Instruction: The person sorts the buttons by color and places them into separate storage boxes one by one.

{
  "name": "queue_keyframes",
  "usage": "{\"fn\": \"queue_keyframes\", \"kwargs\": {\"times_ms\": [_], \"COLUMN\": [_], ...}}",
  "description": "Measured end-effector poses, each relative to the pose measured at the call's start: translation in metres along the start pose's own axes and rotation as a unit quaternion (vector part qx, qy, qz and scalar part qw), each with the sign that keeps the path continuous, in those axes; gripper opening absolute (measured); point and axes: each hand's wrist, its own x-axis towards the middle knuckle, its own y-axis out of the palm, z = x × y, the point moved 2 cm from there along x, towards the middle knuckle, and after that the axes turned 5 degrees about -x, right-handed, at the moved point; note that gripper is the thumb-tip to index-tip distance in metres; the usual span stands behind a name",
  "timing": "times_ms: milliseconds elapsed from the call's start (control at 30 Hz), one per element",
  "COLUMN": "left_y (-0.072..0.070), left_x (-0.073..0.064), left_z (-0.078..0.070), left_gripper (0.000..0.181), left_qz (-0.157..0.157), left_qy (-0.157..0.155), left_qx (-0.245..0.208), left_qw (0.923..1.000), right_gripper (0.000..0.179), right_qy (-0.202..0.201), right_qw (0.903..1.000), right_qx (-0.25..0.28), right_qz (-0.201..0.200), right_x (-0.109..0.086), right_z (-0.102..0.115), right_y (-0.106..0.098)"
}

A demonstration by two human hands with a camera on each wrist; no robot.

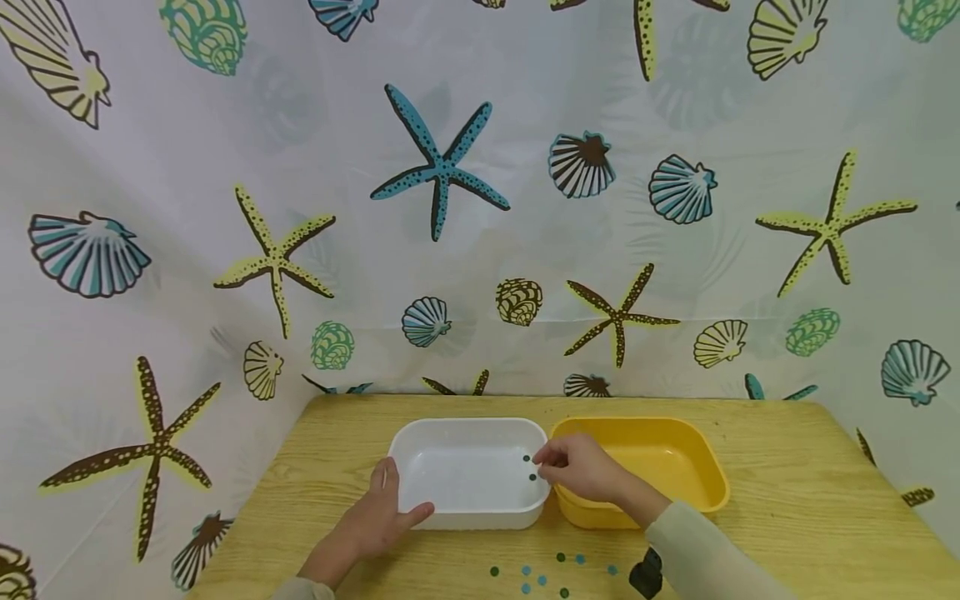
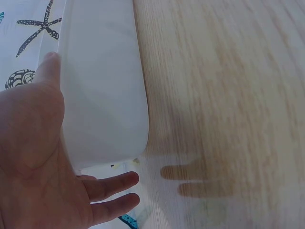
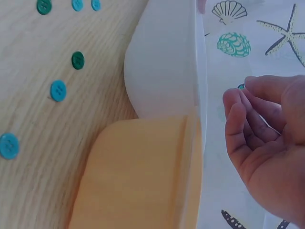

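A white plastic tub [image 1: 472, 521] stands on the wooden table. At its front left corner is my left hand [image 1: 378, 508], the thumb [image 2: 49, 69] laid over the front rim. Two fingers [image 2: 114, 186] of that hand extend past the tub's end in the left wrist view. My right hand [image 1: 581, 468] is over the side where the white tub meets a yellow tub [image 1: 600, 517]. Between its thumb and fingertips it pinches a small green button [image 3: 241, 86], mostly hidden by the fingers. Two dark green buttons [image 1: 532, 477] show inside the white tub, near those fingertips.
On the table in front of the tubs lie several loose buttons, some blue [image 3: 58, 90], some green [image 3: 77, 60]. A white curtain [image 1: 480, 250] printed with shells and starfish hangs behind and along both sides of the table [image 1: 787, 492]. A black device [image 1: 647, 573] is at the right wrist.
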Motion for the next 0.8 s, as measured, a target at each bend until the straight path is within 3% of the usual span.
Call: {"fn": "queue_keyframes", "kwargs": {"times_ms": [267,667,800], "left_y": [0.0,0.001,0.001], "left_x": [-0.001,0.0,0.001], "left_z": [0.0,0.0,0.002], "left_gripper": [0.112,0.112,0.113], "left_qz": [0.0,-0.003,-0.003], "left_qy": [0.005,0.005,0.008], "left_qx": [0.003,0.003,0.007], "left_qw": [1.0,1.0,0.9999], "right_gripper": [0.013,0.01,0.011], "right_qy": [-0.027,-0.076,-0.072], "right_qw": [0.9993,0.9964,0.9961], "right_qx": [0.006,0.001,0.005], "right_qz": [0.025,0.036,0.052], "right_x": [-0.023,-0.054,-0.059], "right_z": [0.003,-0.009,-0.012], "right_y": [0.008,0.023,0.028]}}
